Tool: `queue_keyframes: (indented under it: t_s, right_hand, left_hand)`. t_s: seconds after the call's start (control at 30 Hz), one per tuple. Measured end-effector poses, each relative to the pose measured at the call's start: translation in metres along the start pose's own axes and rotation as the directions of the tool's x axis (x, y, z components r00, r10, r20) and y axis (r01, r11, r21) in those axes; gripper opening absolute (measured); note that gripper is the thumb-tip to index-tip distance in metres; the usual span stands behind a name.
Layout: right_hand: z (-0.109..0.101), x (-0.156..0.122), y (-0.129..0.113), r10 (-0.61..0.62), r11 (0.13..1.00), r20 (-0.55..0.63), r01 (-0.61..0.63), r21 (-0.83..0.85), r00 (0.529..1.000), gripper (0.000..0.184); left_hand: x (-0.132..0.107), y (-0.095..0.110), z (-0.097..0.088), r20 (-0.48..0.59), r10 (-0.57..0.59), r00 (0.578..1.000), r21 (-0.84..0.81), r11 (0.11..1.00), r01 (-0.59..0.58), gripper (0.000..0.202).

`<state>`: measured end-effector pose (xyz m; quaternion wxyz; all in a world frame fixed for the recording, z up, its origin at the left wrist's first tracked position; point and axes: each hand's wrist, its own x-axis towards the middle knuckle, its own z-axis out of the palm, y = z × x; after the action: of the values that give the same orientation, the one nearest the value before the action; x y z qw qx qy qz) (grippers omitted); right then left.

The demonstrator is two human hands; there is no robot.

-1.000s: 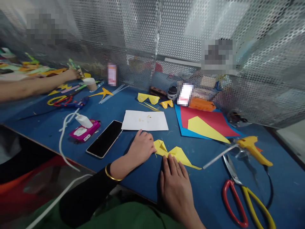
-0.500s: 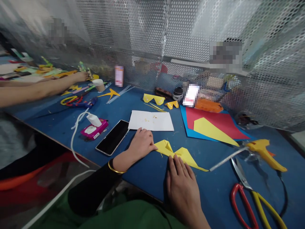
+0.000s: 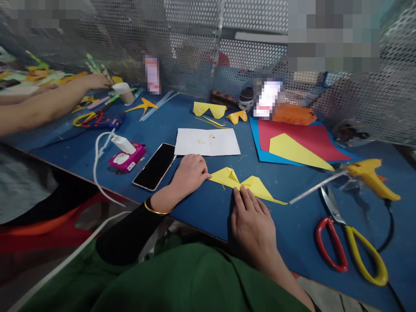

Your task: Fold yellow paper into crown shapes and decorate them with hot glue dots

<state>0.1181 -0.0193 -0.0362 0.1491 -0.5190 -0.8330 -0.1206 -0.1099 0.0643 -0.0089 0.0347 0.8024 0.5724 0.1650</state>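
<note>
A yellow folded paper piece [image 3: 258, 188] with two peaks and a thin tail lies flat on the blue table in front of me. My left hand [image 3: 190, 172] is closed, with thumb and fingers pinching its left tip. Stretched out flat, my right hand [image 3: 253, 216] rests its fingertips on the paper's lower middle edge. Just beyond lies a white folded sheet [image 3: 191, 143] with small yellowish marks. Farther back are a yellow mask-like paper shape [image 3: 209, 110] and a smaller orange one [image 3: 237, 116], both with pale dots.
Scissors [image 3: 334, 212] and a yellow glue gun [image 3: 373, 175] with a glue stick lie at right. Red paper [image 3: 302, 134] and blue paper lie under another yellow piece. At left are a black-screened phone [image 3: 155, 167], a magenta power strip [image 3: 128, 158] and a co-worker's arm [image 3: 48, 106].
The camera view has tilted down, so table items sit higher in the picture. Both hands keep their places on the yellow paper.
</note>
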Motion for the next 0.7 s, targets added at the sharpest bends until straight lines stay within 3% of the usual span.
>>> queue_keyframes:
  t_s: [0.13,0.23,0.33,0.57,0.7]
  right_hand:
    - [-0.001,0.000,0.000,-0.004,1.000,0.012,0.005,-0.026,1.000,0.047]
    - [0.000,0.000,0.000,-0.007,0.999,0.011,0.008,-0.040,1.000,0.046]
    - [0.001,0.000,0.000,-0.019,0.999,-0.017,0.018,-0.041,1.000,0.044]
    - [0.003,-0.002,0.002,-0.050,0.998,-0.035,0.048,-0.051,0.998,0.046]
    - [0.003,-0.002,0.003,-0.070,0.996,-0.053,0.068,-0.049,0.996,0.046]
  left_hand:
    - [-0.015,0.020,-0.003,-0.150,-0.025,0.988,0.106,0.994,0.041,0.018]
    - [-0.033,0.047,0.002,-0.189,0.133,0.973,0.060,0.991,-0.123,0.032]
    - [-0.047,0.070,0.012,-0.057,0.352,0.934,-0.026,0.935,-0.354,0.037]
    - [-0.056,0.077,0.020,0.123,0.299,0.946,0.027,0.952,-0.304,0.053]
    - [-0.054,0.081,0.018,0.151,0.224,0.963,0.071,0.969,-0.236,0.054]
